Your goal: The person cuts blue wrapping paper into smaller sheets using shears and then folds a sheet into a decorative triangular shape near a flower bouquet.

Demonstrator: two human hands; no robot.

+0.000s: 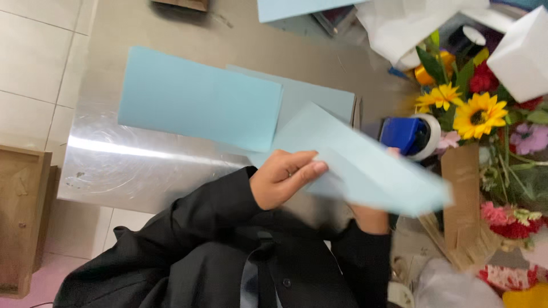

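My left hand [283, 177] pinches the near edge of a pale blue paper sheet [365, 165], thumb on top. My right hand [371, 218] is under the same sheet, mostly hidden by it, with only the wrist and a fingertip showing. The sheet is tilted and blurred, held above the metal table [142, 165]. Both arms wear black sleeves. Two more pale blue sheets lie flat on the table: a large one [200, 97] at the left and another [319, 97] partly under it.
A blue and white tape dispenser [411, 136] stands at the right of the table. Beyond it are sunflowers and mixed flowers [479, 114], a brown cardboard piece [461, 194] and a white box [522, 54]. A wooden crate [20, 217] sits on the tiled floor at left.
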